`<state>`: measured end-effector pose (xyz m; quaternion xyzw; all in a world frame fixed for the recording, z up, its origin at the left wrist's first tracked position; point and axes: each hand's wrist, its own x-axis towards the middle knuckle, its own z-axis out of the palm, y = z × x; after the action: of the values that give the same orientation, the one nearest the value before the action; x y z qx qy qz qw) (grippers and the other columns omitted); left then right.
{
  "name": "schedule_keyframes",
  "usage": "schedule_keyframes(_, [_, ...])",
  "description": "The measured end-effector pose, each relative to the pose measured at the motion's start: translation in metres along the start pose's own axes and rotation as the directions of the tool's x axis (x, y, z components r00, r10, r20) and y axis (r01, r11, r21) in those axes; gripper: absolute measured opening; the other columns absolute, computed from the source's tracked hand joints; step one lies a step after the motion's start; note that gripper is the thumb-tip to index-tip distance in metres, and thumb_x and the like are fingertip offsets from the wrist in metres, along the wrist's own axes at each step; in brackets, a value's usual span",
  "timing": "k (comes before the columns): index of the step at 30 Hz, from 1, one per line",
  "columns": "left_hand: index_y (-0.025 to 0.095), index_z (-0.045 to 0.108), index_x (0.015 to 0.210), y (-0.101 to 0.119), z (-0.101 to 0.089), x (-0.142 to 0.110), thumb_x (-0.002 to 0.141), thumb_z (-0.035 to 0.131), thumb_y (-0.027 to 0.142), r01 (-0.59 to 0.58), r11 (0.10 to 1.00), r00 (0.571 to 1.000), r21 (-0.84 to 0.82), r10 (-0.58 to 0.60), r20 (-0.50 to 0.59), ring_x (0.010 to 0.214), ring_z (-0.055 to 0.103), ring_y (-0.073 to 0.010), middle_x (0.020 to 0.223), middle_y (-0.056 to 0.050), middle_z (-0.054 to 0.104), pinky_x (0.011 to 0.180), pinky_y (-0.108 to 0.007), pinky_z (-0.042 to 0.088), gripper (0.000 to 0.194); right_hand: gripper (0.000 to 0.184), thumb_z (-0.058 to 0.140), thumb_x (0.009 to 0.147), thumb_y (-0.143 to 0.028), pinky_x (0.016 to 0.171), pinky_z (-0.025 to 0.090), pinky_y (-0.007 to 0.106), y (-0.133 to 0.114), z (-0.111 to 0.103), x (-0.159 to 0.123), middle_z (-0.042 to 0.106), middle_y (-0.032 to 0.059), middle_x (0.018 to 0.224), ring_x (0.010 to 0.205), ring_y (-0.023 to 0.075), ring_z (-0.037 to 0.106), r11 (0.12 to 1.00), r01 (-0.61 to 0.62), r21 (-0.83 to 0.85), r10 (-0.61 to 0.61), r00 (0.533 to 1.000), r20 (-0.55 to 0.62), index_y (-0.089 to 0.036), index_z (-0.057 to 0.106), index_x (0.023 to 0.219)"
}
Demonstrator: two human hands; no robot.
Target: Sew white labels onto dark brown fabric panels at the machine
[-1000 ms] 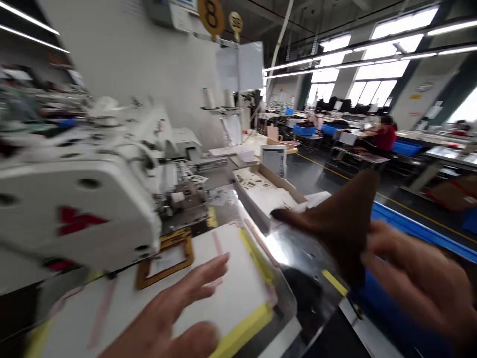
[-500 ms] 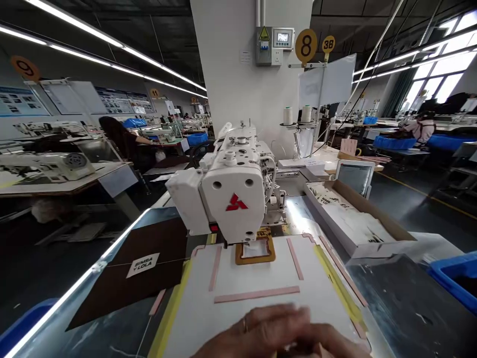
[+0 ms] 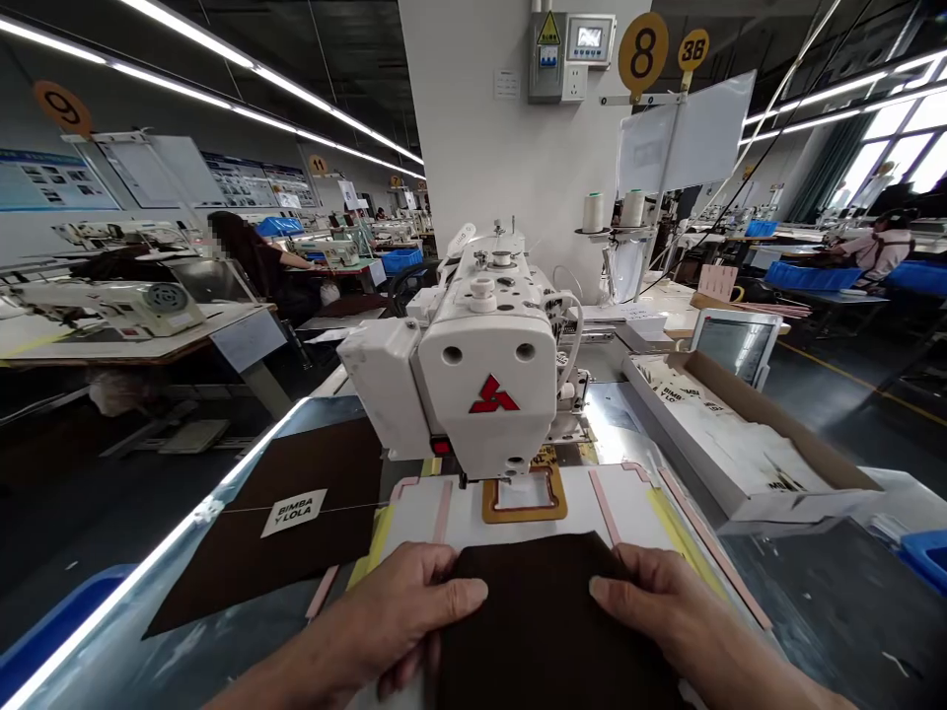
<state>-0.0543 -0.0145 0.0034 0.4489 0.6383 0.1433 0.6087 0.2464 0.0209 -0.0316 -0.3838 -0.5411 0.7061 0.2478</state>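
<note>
A dark brown piece of fabric [image 3: 540, 621] lies flat on the white template board [image 3: 636, 508] in front of the white sewing machine [image 3: 480, 365]. My left hand [image 3: 400, 616] rests on the fabric's left edge, thumb pressed on top and fingers curled over the edge. My right hand [image 3: 666, 606] presses its right edge the same way. Just beyond the fabric, under the machine head, sits an orange rectangular clamp frame [image 3: 524, 496].
A stack of brown pieces with a white "BIMBA Y LOLA" label [image 3: 294, 512] lies at left. A cardboard box of white labels [image 3: 747, 444] stands at right, a small screen [image 3: 729, 345] behind it. Blue bins [image 3: 924, 557] sit at the edges. Other people work at tables behind.
The view swung from the right back to the machine. The brown piece, held up in my right hand a second ago, now lies on the template board under both hands.
</note>
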Motion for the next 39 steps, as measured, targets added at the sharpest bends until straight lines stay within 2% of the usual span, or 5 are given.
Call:
schedule_keyframes(4, [0.022, 0.05, 0.084, 0.003, -0.008, 0.009, 0.082, 0.069, 0.068, 0.048, 0.999, 0.997, 0.011, -0.047, -0.065, 0.035, 0.031, -0.0061, 0.057, 0.003, 0.062, 0.038, -0.02, 0.017, 0.05, 0.041, 0.082, 0.086, -0.054, 0.07, 0.059, 0.029, -0.011, 0.001, 0.003, 0.073, 0.0035, 0.082, 0.073, 0.0202, 0.072, 0.965, -0.204, 0.163, 0.222, 0.97, -0.103, -0.02, 0.071, 0.106])
schedule_keyframes(9, [0.022, 0.046, 0.082, 0.013, -0.013, 0.014, 0.085, 0.066, 0.056, 0.038, 0.999, 0.994, 0.021, -0.036, -0.099, 0.04, 0.031, -0.006, 0.061, 0.0, 0.066, 0.041, -0.02, 0.018, 0.04, 0.039, 0.073, 0.093, -0.054, 0.044, 0.028, 0.019, -0.018, -0.003, 0.01, 0.067, 0.0016, 0.075, 0.053, 0.0094, 0.052, 0.947, -0.32, 0.013, 0.314, 0.921, -0.231, -0.017, 0.069, 0.102])
schedule_keyframes(16, [0.022, 0.042, 0.076, 0.025, -0.021, 0.019, 0.085, 0.065, 0.046, 0.043, 0.997, 0.996, 0.064, -0.037, -0.086, 0.043, 0.028, -0.0064, 0.06, -0.001, 0.067, 0.043, -0.022, 0.016, 0.033, 0.026, 0.067, 0.099, -0.043, 0.046, 0.032, 0.018, -0.025, -0.009, 0.022, 0.069, 0.0016, 0.078, 0.06, 0.0098, 0.057, 0.937, -0.348, -0.022, 0.33, 0.905, -0.269, -0.017, 0.066, 0.103])
schedule_keyframes(28, [0.023, 0.042, 0.075, 0.026, -0.026, 0.002, 0.086, 0.066, 0.056, 0.022, 0.995, 0.999, 0.093, -0.017, -0.051, 0.043, 0.027, -0.0079, 0.058, 0.001, 0.065, 0.044, -0.023, 0.02, 0.042, 0.044, 0.072, 0.09, -0.061, 0.04, 0.042, 0.018, -0.016, -0.019, 0.011, 0.065, 0.0, 0.065, 0.049, 0.0117, 0.061, 0.931, -0.363, -0.039, 0.351, 0.92, -0.177, -0.019, 0.059, 0.089])
schedule_keyframes(39, [0.022, 0.04, 0.067, 0.011, -0.039, 0.016, 0.091, 0.06, 0.046, -0.009, 0.928, 0.995, 0.372, 0.044, -0.086, 0.055, 0.042, -0.0149, 0.052, -0.001, 0.063, 0.059, -0.029, 0.031, 0.039, 0.024, 0.05, 0.105, -0.025, 0.036, 0.042, 0.018, -0.021, -0.01, 0.029, 0.067, -0.0001, 0.056, 0.039, 0.0122, 0.061, 0.878, -0.468, -0.1, 0.449, 0.878, -0.164, -0.022, 0.048, 0.081])
